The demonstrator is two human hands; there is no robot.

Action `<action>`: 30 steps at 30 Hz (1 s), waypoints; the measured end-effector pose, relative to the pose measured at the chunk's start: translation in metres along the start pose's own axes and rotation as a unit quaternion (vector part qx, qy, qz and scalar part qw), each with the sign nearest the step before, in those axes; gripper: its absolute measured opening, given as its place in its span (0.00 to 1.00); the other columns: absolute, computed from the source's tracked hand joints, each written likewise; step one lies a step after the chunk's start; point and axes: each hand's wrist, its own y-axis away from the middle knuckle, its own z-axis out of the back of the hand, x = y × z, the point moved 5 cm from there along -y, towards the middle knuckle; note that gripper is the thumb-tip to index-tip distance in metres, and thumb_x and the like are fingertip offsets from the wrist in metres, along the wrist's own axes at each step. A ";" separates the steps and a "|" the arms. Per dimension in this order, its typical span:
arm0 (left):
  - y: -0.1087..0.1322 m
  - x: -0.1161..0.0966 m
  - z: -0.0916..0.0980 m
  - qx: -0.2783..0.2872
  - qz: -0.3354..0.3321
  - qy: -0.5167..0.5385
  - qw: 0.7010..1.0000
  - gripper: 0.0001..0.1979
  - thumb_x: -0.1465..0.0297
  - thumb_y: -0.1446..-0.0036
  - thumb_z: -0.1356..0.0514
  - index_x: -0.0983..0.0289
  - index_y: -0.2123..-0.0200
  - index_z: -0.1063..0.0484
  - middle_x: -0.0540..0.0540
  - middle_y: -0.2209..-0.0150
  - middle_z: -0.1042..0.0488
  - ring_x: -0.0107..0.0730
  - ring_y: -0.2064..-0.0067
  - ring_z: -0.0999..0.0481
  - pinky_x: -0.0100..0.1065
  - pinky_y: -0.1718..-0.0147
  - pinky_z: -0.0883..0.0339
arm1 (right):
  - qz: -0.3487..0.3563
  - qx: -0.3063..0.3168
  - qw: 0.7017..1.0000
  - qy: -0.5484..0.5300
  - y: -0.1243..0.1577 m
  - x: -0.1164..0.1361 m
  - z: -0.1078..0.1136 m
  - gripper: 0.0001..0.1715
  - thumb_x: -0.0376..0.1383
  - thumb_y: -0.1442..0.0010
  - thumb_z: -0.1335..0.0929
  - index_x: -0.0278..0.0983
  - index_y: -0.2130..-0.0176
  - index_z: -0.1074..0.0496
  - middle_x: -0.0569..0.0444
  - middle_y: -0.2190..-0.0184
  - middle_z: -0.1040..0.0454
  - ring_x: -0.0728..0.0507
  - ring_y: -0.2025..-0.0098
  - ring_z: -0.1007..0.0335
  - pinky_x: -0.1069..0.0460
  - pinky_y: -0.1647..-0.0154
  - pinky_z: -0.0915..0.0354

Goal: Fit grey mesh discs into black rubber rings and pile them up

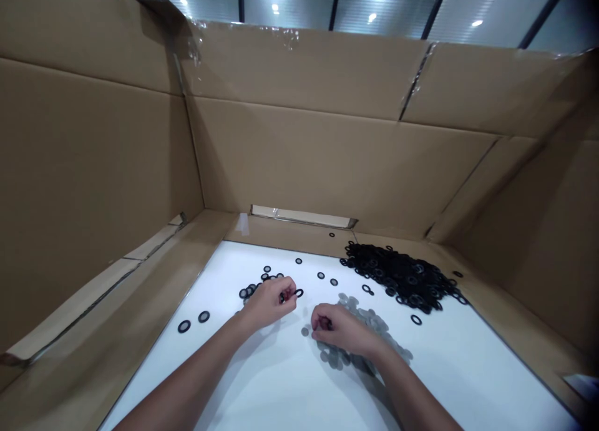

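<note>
Pinching what looks like a small black rubber ring (298,292) at its fingertips, the left hand (269,303) sits nearly closed, low over the white board (281,381), with its fingers tipped inward as if to keep that tiny piece from slipping. The right hand (334,328) is curled almost shut at the near edge of a loose spread of grey washers (365,337). Something dark shows between its fingers, but I cannot tell whether it has hold of anything (the knuckles hide most of it).

A large heap of black rings (402,275) lies at the upper right of the board, against the cardboard's inner edge, where it seems pushed aside to leave working room in front. A smaller cluster of black rings (255,286) sits just beyond the left hand, and single rings are scattered between the two groups. Two more black rings (193,322) lie apart at the lower left.

Tall walls of a flattened cardboard box (304,163) rise around the board on the left, far and right sides, probably to stop rolling rings from escaping. Both forearms reach in from the bottom of the frame.
</note>
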 end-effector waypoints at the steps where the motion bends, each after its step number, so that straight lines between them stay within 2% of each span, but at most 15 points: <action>1: 0.000 0.000 0.000 0.003 -0.001 0.000 1.000 0.02 0.71 0.43 0.43 0.61 0.68 0.31 0.49 0.70 0.29 0.30 0.69 0.31 0.30 0.69 0.38 | -0.004 -0.003 1.000 -0.005 -0.001 -0.002 0.000 0.04 0.30 0.44 0.31 0.39 0.66 0.27 0.59 0.72 0.29 0.48 0.71 0.34 0.54 0.71 0.41; 8: 0.001 -0.001 -0.002 0.019 -0.005 -0.002 1.000 0.03 0.71 0.42 0.43 0.61 0.67 0.30 0.48 0.70 0.28 0.29 0.69 0.31 0.29 0.69 0.39 | -0.028 -0.007 0.998 -0.054 -0.002 -0.010 0.003 0.10 0.31 0.43 0.31 0.40 0.59 0.26 0.57 0.69 0.24 0.46 0.67 0.28 0.54 0.66 0.36; 13: 0.001 -0.001 -0.004 0.026 -0.006 0.003 1.000 0.03 0.71 0.43 0.43 0.61 0.67 0.29 0.48 0.71 0.28 0.29 0.69 0.31 0.29 0.69 0.40 | -0.046 -0.024 0.996 -0.070 0.000 -0.012 0.006 0.03 0.32 0.44 0.30 0.39 0.66 0.27 0.58 0.74 0.26 0.47 0.71 0.31 0.54 0.70 0.39; 18: 0.001 -0.001 -0.004 0.026 -0.002 0.024 0.999 0.03 0.71 0.43 0.42 0.62 0.68 0.29 0.48 0.71 0.28 0.29 0.69 0.31 0.29 0.70 0.41 | -0.030 -0.047 0.993 -0.101 0.001 -0.007 0.015 0.04 0.33 0.48 0.26 0.38 0.70 0.25 0.56 0.65 0.25 0.48 0.69 0.34 0.53 0.67 0.39; 21: 0.001 -0.002 -0.003 0.017 0.003 0.052 0.999 0.02 0.71 0.44 0.41 0.62 0.69 0.29 0.48 0.71 0.28 0.28 0.70 0.32 0.28 0.71 0.41 | -0.028 -0.055 0.988 -0.141 0.002 -0.003 0.022 0.05 0.35 0.48 0.26 0.37 0.70 0.25 0.57 0.72 0.28 0.48 0.72 0.36 0.54 0.70 0.40; 23: -0.002 -0.004 -0.003 0.002 0.010 0.078 0.997 0.03 0.70 0.43 0.41 0.62 0.69 0.31 0.48 0.72 0.29 0.27 0.72 0.33 0.28 0.72 0.41 | -0.024 -0.068 0.981 -0.177 0.002 0.003 0.030 0.06 0.37 0.46 0.27 0.37 0.69 0.26 0.58 0.76 0.29 0.48 0.73 0.36 0.54 0.71 0.40; 26: -0.011 -0.014 0.002 -0.026 0.019 0.129 0.991 0.06 0.67 0.39 0.44 0.63 0.68 0.33 0.48 0.73 0.30 0.25 0.73 0.33 0.27 0.73 0.40 | -0.002 -0.111 0.968 -0.226 -0.001 0.021 0.050 0.11 0.41 0.44 0.27 0.37 0.67 0.28 0.58 0.75 0.28 0.48 0.73 0.35 0.53 0.71 0.39; 30: -0.028 -0.047 0.023 -0.056 0.007 0.183 0.981 0.08 0.64 0.36 0.44 0.63 0.64 0.32 0.49 0.71 0.29 0.27 0.70 0.30 0.27 0.70 0.34 | 0.043 -0.179 0.948 -0.261 -0.006 0.061 0.088 0.14 0.44 0.45 0.24 0.38 0.65 0.27 0.55 0.69 0.25 0.47 0.68 0.31 0.52 0.65 0.35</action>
